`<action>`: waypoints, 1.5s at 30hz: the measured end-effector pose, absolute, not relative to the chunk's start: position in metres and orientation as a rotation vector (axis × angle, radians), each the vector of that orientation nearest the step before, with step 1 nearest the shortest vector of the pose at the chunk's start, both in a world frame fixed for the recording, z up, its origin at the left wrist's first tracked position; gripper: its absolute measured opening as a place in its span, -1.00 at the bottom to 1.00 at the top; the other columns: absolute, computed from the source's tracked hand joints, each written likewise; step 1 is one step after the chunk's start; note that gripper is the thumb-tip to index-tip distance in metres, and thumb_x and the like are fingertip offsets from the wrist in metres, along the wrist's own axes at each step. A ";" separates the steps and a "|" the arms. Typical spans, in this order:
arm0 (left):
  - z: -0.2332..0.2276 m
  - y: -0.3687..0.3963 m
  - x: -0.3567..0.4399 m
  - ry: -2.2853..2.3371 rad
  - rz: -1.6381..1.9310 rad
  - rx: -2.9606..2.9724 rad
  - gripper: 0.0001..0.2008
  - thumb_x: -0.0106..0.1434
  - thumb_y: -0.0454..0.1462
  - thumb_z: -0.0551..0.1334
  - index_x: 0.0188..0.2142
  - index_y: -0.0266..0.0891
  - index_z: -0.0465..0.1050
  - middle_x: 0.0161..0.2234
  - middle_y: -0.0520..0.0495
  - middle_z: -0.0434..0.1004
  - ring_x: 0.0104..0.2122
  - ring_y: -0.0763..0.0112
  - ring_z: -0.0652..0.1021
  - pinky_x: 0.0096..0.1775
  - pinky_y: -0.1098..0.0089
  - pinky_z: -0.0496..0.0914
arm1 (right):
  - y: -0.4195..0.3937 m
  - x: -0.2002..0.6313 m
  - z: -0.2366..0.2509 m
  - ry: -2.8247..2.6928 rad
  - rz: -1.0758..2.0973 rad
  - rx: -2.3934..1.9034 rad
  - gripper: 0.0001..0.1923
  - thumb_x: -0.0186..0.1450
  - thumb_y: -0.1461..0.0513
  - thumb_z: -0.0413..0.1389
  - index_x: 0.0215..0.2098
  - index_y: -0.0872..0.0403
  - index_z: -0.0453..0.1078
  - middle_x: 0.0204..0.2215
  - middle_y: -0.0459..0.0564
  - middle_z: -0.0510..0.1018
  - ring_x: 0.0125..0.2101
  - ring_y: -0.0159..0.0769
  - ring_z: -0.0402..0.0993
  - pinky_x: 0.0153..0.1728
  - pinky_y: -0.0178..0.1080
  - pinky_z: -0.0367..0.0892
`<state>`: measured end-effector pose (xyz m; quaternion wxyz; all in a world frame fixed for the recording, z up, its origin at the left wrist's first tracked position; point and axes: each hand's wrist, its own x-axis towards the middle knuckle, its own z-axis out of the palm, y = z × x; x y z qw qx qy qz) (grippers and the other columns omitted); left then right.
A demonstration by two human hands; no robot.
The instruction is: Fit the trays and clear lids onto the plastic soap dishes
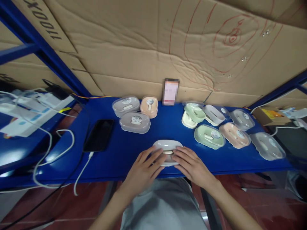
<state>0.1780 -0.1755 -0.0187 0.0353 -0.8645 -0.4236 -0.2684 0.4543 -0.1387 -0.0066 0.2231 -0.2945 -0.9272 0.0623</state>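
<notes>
A white case (167,148) lies at the near desk (124,150) edge, between both hands: left hand (141,171) and right hand (193,166) press it with spread fingers, no closed grip. Its label is unreadable; cardboard (38,17) shows partial print "X00LL".

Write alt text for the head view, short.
Both hands, left hand and right hand, rest on a white lidded soap box at the near edge of a blue table. More pastel soap boxes and a black phone lie around.

Left hand (144,169) and right hand (192,166) lie palm-down, fingers spread and seemingly pressing, forearms converging.
</notes>
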 end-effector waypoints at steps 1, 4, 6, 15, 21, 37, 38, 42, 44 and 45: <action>-0.019 -0.177 0.179 -1.287 -0.839 -2.642 -0.72 0.55 -0.29 0.21 0.18 -0.17 0.54 0.21 -0.13 0.62 0.22 0.08 0.54 0.16 0.08 0.46 | -0.138 0.454 -0.007 -2.564 0.167 -0.806 -0.58 0.54 0.26 0.13 0.34 0.04 0.44 0.26 0.11 0.58 0.38 -0.08 0.39 0.39 0.12 0.37; -0.019 -0.179 0.180 -1.276 -0.874 -2.621 -0.76 0.56 -0.31 0.19 0.13 -0.21 0.56 0.15 -0.11 0.66 0.14 0.10 0.58 0.08 0.11 0.47 | -0.135 0.454 -0.003 -2.603 0.183 -0.783 -0.58 0.55 0.27 0.11 0.35 0.04 0.44 0.30 0.09 0.54 0.40 -0.09 0.35 0.40 0.10 0.36; -0.020 -0.179 0.180 -1.309 -0.874 -2.633 -0.75 0.56 -0.30 0.19 0.14 -0.20 0.55 0.16 -0.11 0.65 0.15 0.10 0.57 0.08 0.11 0.48 | -0.125 0.458 0.006 -2.635 0.188 -0.757 -0.57 0.55 0.24 0.11 0.36 0.00 0.43 0.33 0.06 0.52 0.41 -0.10 0.34 0.41 0.12 0.33; -0.021 -0.178 0.178 -1.419 -0.906 -2.689 -0.69 0.56 -0.30 0.16 0.22 -0.18 0.50 0.23 -0.15 0.59 0.22 0.08 0.53 0.11 0.06 0.50 | 0.063 0.516 0.050 -2.386 0.033 -1.448 -0.39 0.53 -0.04 0.03 0.42 0.07 0.35 0.40 0.22 0.41 0.42 0.14 0.28 0.41 0.23 0.22; -0.018 -0.179 0.177 -1.435 -0.999 -2.687 -0.74 0.54 -0.31 0.19 0.14 -0.17 0.56 0.19 -0.13 0.61 0.20 0.11 0.54 0.09 0.09 0.52 | 0.111 0.531 0.032 -2.332 0.054 -1.577 -0.25 0.40 -0.22 0.15 0.36 0.04 0.40 0.26 0.33 0.52 0.29 0.36 0.41 0.26 0.47 0.25; -0.018 -0.180 0.177 -1.431 -1.004 -2.662 -0.72 0.53 -0.32 0.19 0.16 -0.15 0.56 0.18 -0.17 0.62 0.19 0.10 0.56 0.08 0.08 0.55 | 0.061 0.529 0.053 -2.125 -0.076 -1.333 -0.50 0.53 -0.11 0.10 0.09 0.08 0.61 0.04 0.20 0.65 -0.06 -0.01 0.67 -0.02 -0.01 0.60; -0.019 -0.180 0.177 -1.433 -1.006 -2.668 -0.72 0.53 -0.32 0.20 0.16 -0.15 0.55 0.18 -0.17 0.62 0.19 0.09 0.56 0.09 0.08 0.55 | 0.050 0.527 0.055 -2.099 -0.124 -1.306 -0.52 0.53 -0.10 0.10 0.09 0.06 0.61 0.03 0.19 0.65 -0.05 -0.01 0.67 -0.01 0.01 0.60; -0.021 -0.181 0.176 -1.470 -1.062 -2.661 -0.66 0.51 -0.33 0.23 0.22 -0.12 0.50 0.26 -0.22 0.53 0.22 0.07 0.55 0.14 0.05 0.55 | -0.010 0.507 0.056 -2.058 -0.264 -1.135 -0.65 0.50 0.01 0.21 0.14 -0.02 0.58 0.04 0.13 0.67 0.05 -0.01 0.65 0.16 0.04 0.55; -0.023 -0.183 0.176 -1.537 -1.127 -2.611 -0.55 0.49 -0.32 0.26 0.33 -0.09 0.41 0.34 -0.27 0.41 0.27 0.03 0.52 0.19 0.02 0.54 | -0.045 0.493 0.047 -2.090 -0.228 -1.043 -0.63 0.48 0.09 0.26 0.21 -0.06 0.53 0.08 0.10 0.65 0.07 -0.02 0.65 0.20 0.03 0.55; -0.024 -0.183 0.175 -1.581 -1.166 -2.584 -0.47 0.48 -0.30 0.28 0.39 -0.07 0.34 0.39 -0.30 0.34 0.30 0.00 0.50 0.20 0.01 0.53 | -0.062 0.486 0.041 -2.112 -0.184 -1.013 -0.59 0.47 0.14 0.27 0.27 -0.09 0.50 0.10 0.09 0.64 0.09 -0.03 0.65 0.21 0.03 0.56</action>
